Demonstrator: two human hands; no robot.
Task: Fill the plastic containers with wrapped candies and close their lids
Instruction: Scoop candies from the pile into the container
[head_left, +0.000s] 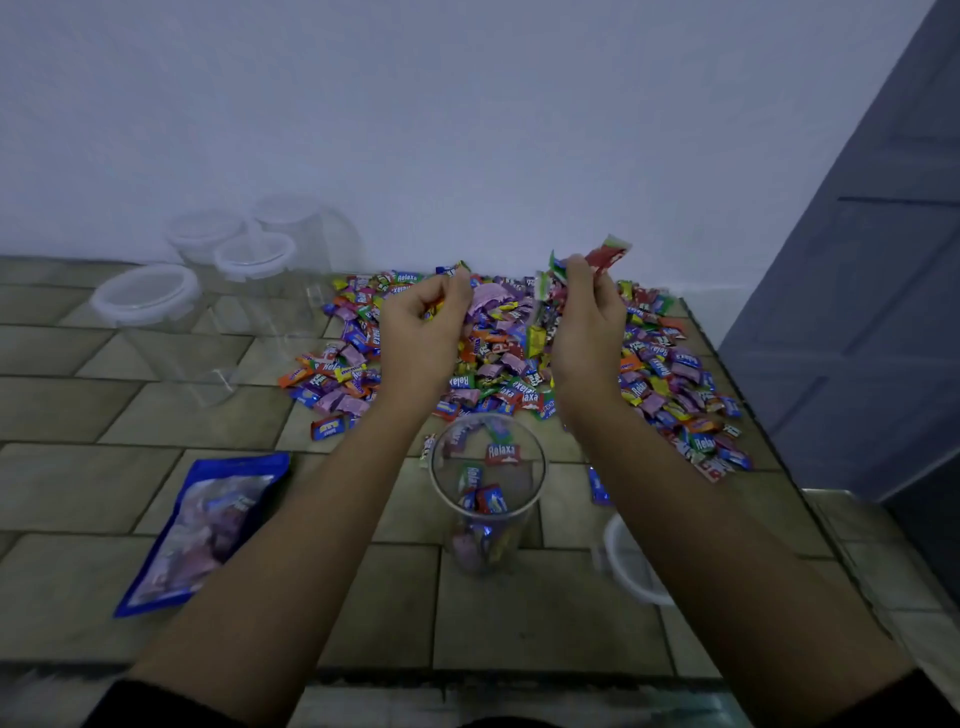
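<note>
Clutching candies (605, 257): left hand (423, 327), right hand (587, 322), raised over pile (660, 364).

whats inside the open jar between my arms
The open container holds a few wrapped candies, one red marked Relaxa, others green and blue. It is far from full. Those at the bottom blur behind the plastic, so no count.

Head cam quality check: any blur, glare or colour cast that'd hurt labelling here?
Head view: dim, with a bluish cast, no hard glare; wide-angle bend at the edges; candy pile labels legible at centre; lidded containers back left faint and soft; blue bag and loose lid smeared; candies in the left hand and right hand slightly blurred.
</note>
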